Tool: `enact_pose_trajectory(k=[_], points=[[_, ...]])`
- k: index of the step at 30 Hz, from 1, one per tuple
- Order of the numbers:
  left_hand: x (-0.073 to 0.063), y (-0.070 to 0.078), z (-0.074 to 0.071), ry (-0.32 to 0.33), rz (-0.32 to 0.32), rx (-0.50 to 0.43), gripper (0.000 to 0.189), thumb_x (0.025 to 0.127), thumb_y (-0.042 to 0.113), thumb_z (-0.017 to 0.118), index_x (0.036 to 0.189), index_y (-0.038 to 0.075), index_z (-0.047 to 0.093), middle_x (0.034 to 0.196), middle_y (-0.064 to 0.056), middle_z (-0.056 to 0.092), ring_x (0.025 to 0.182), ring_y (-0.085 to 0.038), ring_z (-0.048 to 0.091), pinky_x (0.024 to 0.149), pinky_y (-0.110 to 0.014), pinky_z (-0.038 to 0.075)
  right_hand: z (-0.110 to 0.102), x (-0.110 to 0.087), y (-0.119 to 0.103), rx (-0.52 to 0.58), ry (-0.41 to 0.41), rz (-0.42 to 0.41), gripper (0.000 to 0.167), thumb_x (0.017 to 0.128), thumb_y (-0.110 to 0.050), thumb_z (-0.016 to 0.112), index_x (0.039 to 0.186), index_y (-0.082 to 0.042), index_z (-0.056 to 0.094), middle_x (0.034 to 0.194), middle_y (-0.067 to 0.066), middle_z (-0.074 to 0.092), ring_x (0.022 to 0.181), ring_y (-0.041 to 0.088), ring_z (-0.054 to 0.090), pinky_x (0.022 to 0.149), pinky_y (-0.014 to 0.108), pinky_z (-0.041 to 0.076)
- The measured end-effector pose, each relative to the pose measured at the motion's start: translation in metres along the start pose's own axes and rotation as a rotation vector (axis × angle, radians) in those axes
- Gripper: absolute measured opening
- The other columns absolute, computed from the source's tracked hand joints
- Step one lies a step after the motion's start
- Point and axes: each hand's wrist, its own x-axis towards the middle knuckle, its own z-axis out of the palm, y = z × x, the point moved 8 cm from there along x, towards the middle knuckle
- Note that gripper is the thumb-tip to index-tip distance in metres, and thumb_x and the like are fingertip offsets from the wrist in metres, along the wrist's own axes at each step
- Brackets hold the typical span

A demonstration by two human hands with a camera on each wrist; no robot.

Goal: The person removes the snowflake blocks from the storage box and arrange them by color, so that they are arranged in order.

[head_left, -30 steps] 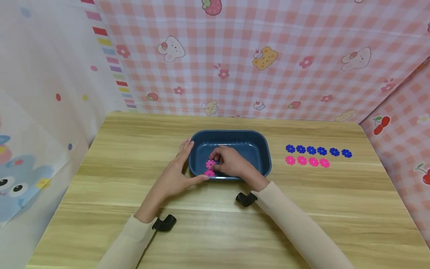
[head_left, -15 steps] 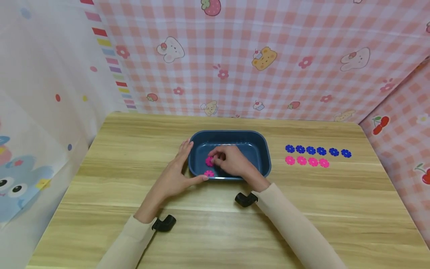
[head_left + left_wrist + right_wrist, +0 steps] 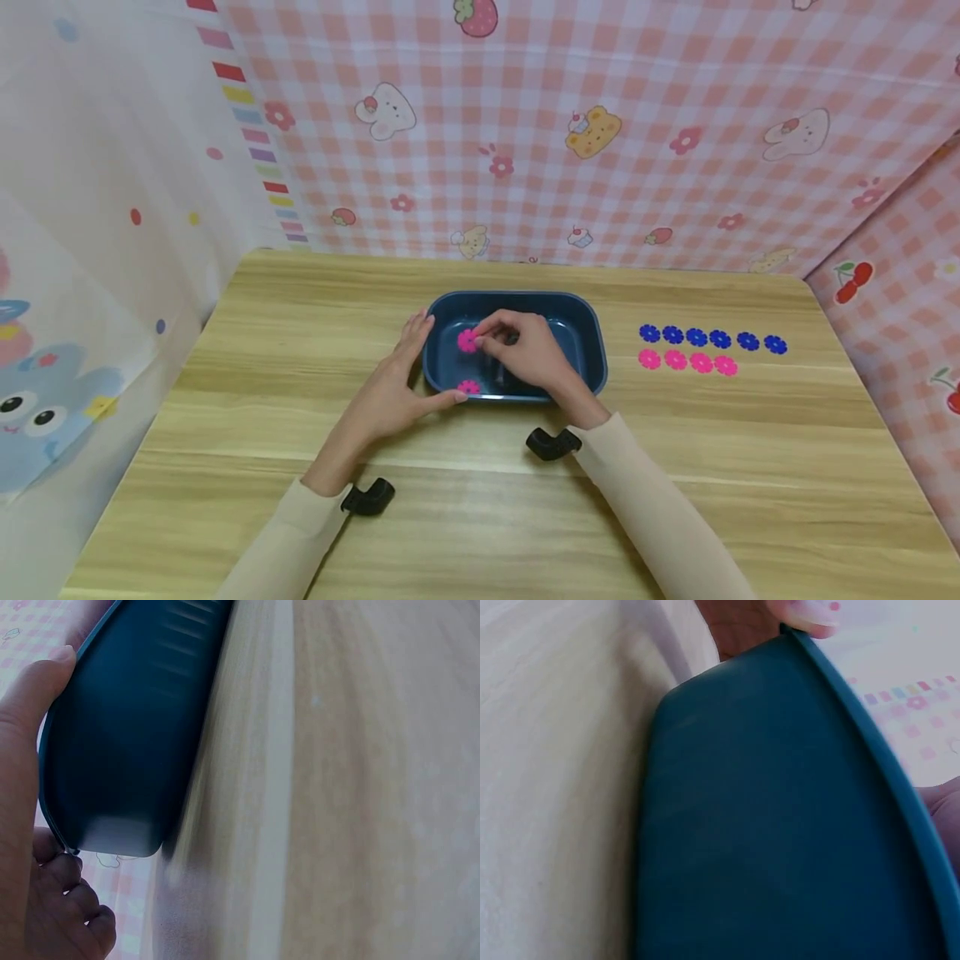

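Note:
A dark blue rectangular basin (image 3: pixel 517 301) stands on the wooden table. My left hand (image 3: pixel 384 398) holds its near left corner, thumb over the front rim and fingers along the left side; the thumb (image 3: pixel 46 681) also shows on the rim in the left wrist view. Inside the basin, my right hand (image 3: pixel 528 348) pinches a pink snowflake disc (image 3: pixel 467 341) between thumb and index finger. A second pink disc (image 3: pixel 468 387) lies in the basin by the front wall, near the left thumb. In the right wrist view the basin wall (image 3: pixel 757 802) hides the discs.
Right of the basin lie a row of several blue snowflake discs (image 3: pixel 697 337) and, nearer, a row of several pink discs (image 3: pixel 701 362). Black camera mounts (image 3: pixel 553 444) jut from both wrists. A checked cloth (image 3: pixel 525 192) hangs behind the table (image 3: pixel 480 533).
My right hand has taken hold of one pink disc and moved it up and away from the other, toward the basin's back. The left hand has stayed on the basin.

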Motion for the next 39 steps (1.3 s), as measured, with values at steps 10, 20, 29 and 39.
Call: enact_pose_trajectory(k=[10,20,29,39], points=[[-0.001,0.003,0.004,-0.007,0.001,-0.005,0.120,0.074,0.083,0.069,0.165,0.036,0.007,0.175,0.011,0.002,0.162,-0.015,0.005,0.127,-0.057,0.023,-0.019,-0.005,0.009,0.155,0.106,0.066,0.009,0.097,-0.029,0.073,0.103,-0.024,0.076,0.092,0.003,0.075,0.077,0.023,0.064,0.063,0.028,0.050],[-0.001,0.002,0.005,-0.008,-0.010,-0.004,0.118,0.075,0.080,0.071,0.164,0.038,0.006,0.174,0.013,0.002,0.161,-0.012,0.003,0.128,-0.057,0.023,-0.038,-0.017,0.012,0.155,0.129,0.073,0.017,0.097,-0.033,0.073,0.106,-0.019,0.075,0.094,0.017,0.072,0.079,0.039,0.063,0.060,0.026,0.050],[-0.002,0.001,0.001,0.007,-0.006,0.004,0.119,0.074,0.079,0.072,0.165,0.037,0.007,0.175,0.009,0.004,0.162,-0.013,0.002,0.127,-0.057,0.023,-0.065,-0.032,0.009,0.146,0.173,0.060,0.016,0.098,-0.027,0.072,0.108,-0.015,0.074,0.093,0.016,0.069,0.076,0.038,0.059,0.056,0.024,0.048],[-0.001,0.000,0.001,0.003,0.001,0.014,0.120,0.073,0.084,0.068,0.164,0.039,0.004,0.175,0.010,0.002,0.161,-0.013,0.002,0.127,-0.057,0.022,-0.095,-0.046,0.020,0.106,0.241,0.046,0.019,0.098,-0.024,0.071,0.111,-0.010,0.074,0.092,0.021,0.068,0.074,0.037,0.060,0.058,0.023,0.052]])
